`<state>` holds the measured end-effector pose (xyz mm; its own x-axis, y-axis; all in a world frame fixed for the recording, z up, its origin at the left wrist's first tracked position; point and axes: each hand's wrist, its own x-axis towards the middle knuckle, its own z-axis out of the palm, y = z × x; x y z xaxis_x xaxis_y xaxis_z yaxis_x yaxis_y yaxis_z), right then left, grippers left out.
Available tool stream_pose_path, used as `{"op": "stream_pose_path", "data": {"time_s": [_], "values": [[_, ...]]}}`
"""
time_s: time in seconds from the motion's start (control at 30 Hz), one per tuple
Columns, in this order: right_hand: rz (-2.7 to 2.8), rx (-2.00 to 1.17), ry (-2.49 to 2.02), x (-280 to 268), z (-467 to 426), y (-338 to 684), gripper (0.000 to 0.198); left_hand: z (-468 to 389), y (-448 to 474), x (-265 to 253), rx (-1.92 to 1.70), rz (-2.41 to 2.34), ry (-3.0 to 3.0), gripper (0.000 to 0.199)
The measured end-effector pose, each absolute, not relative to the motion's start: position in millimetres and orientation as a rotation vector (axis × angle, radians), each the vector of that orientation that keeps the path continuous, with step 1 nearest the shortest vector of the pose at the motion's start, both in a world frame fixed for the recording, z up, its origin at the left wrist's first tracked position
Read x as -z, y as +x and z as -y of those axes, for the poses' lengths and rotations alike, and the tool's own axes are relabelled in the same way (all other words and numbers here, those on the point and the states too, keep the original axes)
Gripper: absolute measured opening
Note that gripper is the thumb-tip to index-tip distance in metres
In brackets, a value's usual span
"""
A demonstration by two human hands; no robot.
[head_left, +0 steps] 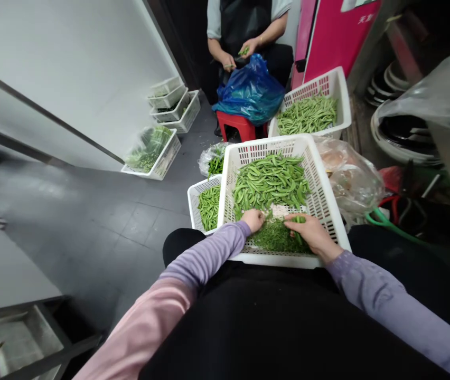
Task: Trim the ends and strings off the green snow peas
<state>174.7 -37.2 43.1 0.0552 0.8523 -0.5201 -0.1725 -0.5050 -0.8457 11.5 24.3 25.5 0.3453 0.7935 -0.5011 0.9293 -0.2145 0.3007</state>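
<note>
A white slotted basket [324, 211] rests on my lap. A heap of green pea pods [270, 182] fills its far half, and a pile of thin green trimmings [274, 237] lies at its near edge. My left hand [252, 219] is in the basket at the edge of the pod heap, fingers curled on the pods; what it holds is hidden. My right hand [312, 232] rests on the trimmings and pinches a single green pod [298, 219].
A smaller basket of pods [194, 203] sits low to my left, another basket of pods [338, 84] behind. A seated person [244, 31] across handles pods over a blue bag [251, 92] on a red stool [238, 124]. Stacked baskets [171, 103] line the left wall. Plastic bags lie right.
</note>
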Motion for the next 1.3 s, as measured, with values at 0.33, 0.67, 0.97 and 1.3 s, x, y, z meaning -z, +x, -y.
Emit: {"op": "stream_pose_path", "data": {"time_s": [0.33, 0.67, 0.97, 1.3], "values": [[1.738, -0.835, -1.578, -47.3, 53.8, 173.2, 0.014, 29.5, 19.9, -88.2, -0.316, -1.372, 1.884, 0.021], [1.976, -0.488, -1.555, -48.4, 71.3, 171.3, 0.009, 40.9, 32.3, -103.9, -0.292, -1.306, 1.556, 0.012], [1.140, -1.091, -1.461, -59.5, 63.2, 188.0, 0.040, 24.4, 4.3, -66.7, -0.123, -1.645, 1.293, 0.016], [0.820, -1.400, -1.306, -56.6, 60.2, 176.0, 0.055, 28.5, 26.3, -102.2, 0.026, -1.216, 2.125, 0.030]]}}
